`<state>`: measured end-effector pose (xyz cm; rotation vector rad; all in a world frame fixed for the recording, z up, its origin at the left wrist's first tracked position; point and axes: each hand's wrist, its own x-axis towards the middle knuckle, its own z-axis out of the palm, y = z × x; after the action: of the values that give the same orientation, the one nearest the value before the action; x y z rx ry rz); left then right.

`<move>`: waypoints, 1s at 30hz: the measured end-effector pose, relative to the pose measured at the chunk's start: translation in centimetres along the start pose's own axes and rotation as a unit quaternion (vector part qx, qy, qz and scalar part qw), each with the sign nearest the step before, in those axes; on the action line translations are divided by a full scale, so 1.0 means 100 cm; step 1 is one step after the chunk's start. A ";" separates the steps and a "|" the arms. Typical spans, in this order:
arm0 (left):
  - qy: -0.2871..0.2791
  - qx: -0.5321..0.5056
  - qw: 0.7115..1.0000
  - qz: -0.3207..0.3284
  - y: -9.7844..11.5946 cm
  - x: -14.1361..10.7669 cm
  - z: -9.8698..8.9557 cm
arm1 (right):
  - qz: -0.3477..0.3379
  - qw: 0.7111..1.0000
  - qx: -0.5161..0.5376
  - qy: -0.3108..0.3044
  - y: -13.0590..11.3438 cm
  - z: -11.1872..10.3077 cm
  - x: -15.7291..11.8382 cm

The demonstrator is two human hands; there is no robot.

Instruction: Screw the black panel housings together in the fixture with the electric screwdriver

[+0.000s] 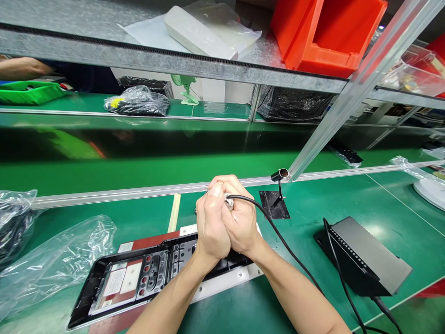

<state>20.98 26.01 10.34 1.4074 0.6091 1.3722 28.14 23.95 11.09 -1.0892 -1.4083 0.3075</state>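
My left hand (212,222) and my right hand (241,222) are pressed together, fingers wrapped round something mostly hidden between them. A small whitish metallic piece shows at the top, and a black cable (278,232) runs from it toward the lower right. Beneath both hands lies a long black plastic housing (153,273) with ribs, holes and a white label. The housing rests on a white and reddish-brown fixture (222,286), and my hands hide part of its right end.
Clear plastic bags (69,260) lie at the left. A black box (361,255) with cables sits at the right, near a small black stand (276,204). Overhead, a metal shelf (139,53) holds an orange bin (330,41). Another person's arm (22,68) shows at the far left.
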 end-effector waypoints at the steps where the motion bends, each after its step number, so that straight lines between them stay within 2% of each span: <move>1: 0.000 -0.001 1.000 -0.001 0.000 0.000 0.000 | 0.001 1.000 0.000 0.000 0.000 0.000 0.000; 30: 0.006 -0.001 1.000 -0.013 -0.002 0.001 0.001 | 0.002 1.000 -0.010 -0.006 0.000 -0.001 -0.001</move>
<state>21.15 26.08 10.21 1.3856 0.6309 1.3603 28.23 23.88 11.05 -1.1087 -1.4229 0.3036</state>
